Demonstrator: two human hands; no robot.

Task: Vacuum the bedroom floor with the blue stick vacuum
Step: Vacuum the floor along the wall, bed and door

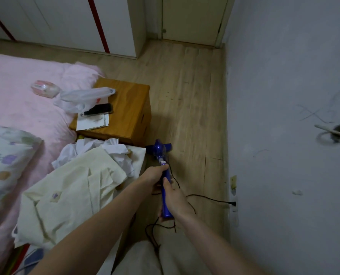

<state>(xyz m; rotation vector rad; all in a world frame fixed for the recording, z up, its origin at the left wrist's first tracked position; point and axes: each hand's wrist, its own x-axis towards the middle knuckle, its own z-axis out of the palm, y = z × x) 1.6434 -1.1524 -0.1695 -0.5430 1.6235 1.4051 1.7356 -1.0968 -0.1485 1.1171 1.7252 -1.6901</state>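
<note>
Currently both hands grasping blue plastic stick vacuum [166, 187]: left hand [157, 172] high for steering, right hand [174, 197] lower for push. Head apparently on wooden plank floor [185, 86] beside orange wooden nightstand [129, 108]; black cord [207, 198] plugged in at wall.

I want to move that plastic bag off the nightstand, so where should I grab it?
Pinch the plastic bag by its twisted handle end, coming from above on the nightstand's open floor side. That end lies bunched into a narrow strip on the wood, probably easier to grip than the loose body.
</note>
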